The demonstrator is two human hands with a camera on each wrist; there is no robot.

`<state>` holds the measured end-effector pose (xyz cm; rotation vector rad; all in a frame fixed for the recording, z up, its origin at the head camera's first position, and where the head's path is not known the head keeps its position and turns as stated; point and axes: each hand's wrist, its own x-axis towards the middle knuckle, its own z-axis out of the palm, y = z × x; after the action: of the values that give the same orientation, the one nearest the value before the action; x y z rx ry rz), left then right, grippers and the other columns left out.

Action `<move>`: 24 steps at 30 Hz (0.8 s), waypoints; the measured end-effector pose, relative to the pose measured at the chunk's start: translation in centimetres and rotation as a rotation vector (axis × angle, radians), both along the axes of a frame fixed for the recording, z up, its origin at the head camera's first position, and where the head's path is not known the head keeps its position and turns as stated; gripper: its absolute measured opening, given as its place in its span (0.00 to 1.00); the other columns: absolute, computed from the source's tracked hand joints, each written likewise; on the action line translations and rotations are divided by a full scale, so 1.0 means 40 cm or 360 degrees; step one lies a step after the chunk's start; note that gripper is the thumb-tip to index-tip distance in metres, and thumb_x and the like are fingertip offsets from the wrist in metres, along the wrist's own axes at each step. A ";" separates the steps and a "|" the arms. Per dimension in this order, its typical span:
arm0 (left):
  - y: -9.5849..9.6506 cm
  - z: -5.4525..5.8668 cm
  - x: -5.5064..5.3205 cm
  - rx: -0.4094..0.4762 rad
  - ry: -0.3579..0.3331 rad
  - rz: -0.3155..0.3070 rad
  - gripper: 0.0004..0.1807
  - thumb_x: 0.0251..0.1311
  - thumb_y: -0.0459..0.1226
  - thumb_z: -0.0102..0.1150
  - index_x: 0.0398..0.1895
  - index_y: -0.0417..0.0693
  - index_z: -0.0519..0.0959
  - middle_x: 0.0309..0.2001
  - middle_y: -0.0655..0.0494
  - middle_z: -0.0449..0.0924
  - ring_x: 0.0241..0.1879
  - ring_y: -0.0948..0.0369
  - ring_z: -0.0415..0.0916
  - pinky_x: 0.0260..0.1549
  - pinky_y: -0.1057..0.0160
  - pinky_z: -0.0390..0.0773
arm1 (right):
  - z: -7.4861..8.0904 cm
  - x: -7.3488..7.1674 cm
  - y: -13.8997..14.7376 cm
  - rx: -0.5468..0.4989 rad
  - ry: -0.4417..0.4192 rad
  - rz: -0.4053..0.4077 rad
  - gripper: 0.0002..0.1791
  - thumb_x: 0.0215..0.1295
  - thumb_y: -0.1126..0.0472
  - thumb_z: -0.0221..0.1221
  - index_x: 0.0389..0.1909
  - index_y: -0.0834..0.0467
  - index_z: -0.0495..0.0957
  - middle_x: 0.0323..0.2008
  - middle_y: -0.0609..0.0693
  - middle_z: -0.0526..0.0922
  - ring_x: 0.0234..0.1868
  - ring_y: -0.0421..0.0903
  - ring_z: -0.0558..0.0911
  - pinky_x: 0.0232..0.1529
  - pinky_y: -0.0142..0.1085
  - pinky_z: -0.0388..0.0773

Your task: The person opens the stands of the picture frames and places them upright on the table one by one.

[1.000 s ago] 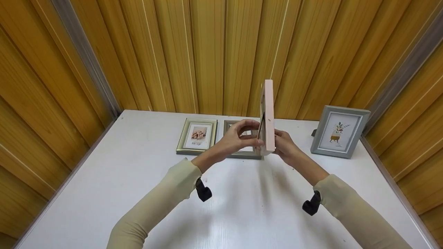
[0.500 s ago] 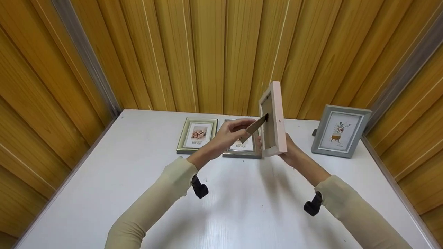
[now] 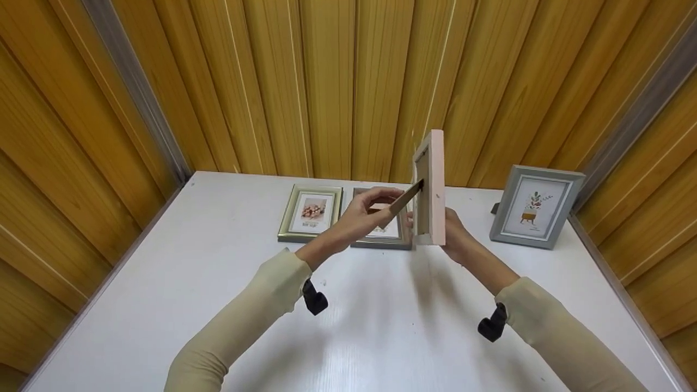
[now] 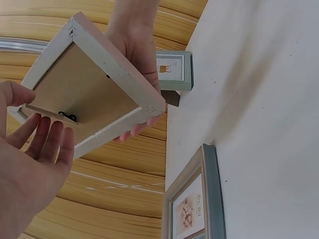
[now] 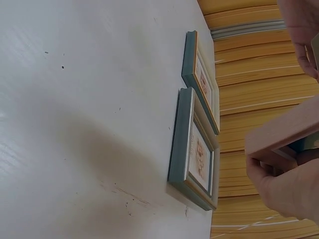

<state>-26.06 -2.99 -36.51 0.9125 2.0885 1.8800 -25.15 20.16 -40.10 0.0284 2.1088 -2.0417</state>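
Note:
A pink picture frame (image 3: 437,190) is held upright above the table, its pale back and brown backing board (image 4: 84,89) turned to the left. My right hand (image 3: 454,231) grips its lower part from the right side, fingers round the edge. With thumb and fingers my left hand (image 3: 362,215) pinches the brown stand leg (image 3: 407,197), which is swung out from the backing. In the left wrist view a small black hinge (image 4: 68,116) joins leg and board. The pink frame's front is mostly hidden; the right wrist view catches only its edge (image 5: 281,127).
Two picture frames, one gold-rimmed (image 3: 310,213) and one silver-rimmed (image 3: 381,242), lie at the back of the white table (image 3: 228,228). A grey-green frame (image 3: 536,207) stands on its own leg at the back right. Yellow wood-patterned walls (image 3: 326,87) enclose the table.
The pink frame has turned slightly and shifted right, showing its back. My left hand has drawn the stand leg outward from the backing, leftward. Over the last half second little has moved.

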 end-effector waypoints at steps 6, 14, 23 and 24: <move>0.017 0.018 0.013 -0.0021 0.0330 0.0193 0.26 0.61 0.28 0.56 0.64 0.46 0.78 0.64 0.49 0.74 0.65 0.53 0.70 0.61 0.58 0.71 | 0.004 -0.006 -0.006 -0.0055 0.0057 -0.0114 0.37 0.78 0.54 0.53 0.79 0.64 0.50 0.60 0.56 0.77 0.52 0.43 0.85 0.55 0.41 0.85; 0.044 0.040 0.057 -0.0126 0.0740 0.0294 0.20 0.66 0.27 0.57 0.62 0.37 0.79 0.61 0.43 0.74 0.67 0.51 0.73 0.69 0.60 0.73 | 0.012 -0.004 -0.001 -0.0015 0.0133 -0.0315 0.29 0.82 0.62 0.43 0.81 0.55 0.52 0.71 0.58 0.70 0.59 0.42 0.81 0.64 0.42 0.79; 0.044 0.035 0.067 -0.0142 0.0535 0.0470 0.21 0.69 0.33 0.60 0.64 0.39 0.75 0.52 0.45 0.82 0.48 0.56 0.81 0.51 0.66 0.83 | 0.020 0.003 0.002 -0.0054 0.0170 -0.0535 0.26 0.79 0.62 0.50 0.75 0.54 0.60 0.60 0.51 0.72 0.59 0.45 0.78 0.67 0.48 0.76; 0.042 0.033 0.065 -0.0148 0.0520 0.0493 0.22 0.69 0.33 0.61 0.64 0.39 0.74 0.52 0.45 0.82 0.47 0.56 0.81 0.49 0.66 0.83 | 0.021 0.004 0.003 -0.0059 0.0181 -0.0551 0.26 0.78 0.62 0.52 0.74 0.54 0.61 0.58 0.49 0.73 0.57 0.43 0.78 0.66 0.47 0.77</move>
<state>-23.46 -1.33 -35.19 0.9771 2.6207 1.8521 -24.98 20.30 -39.27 0.2987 2.2651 -2.3226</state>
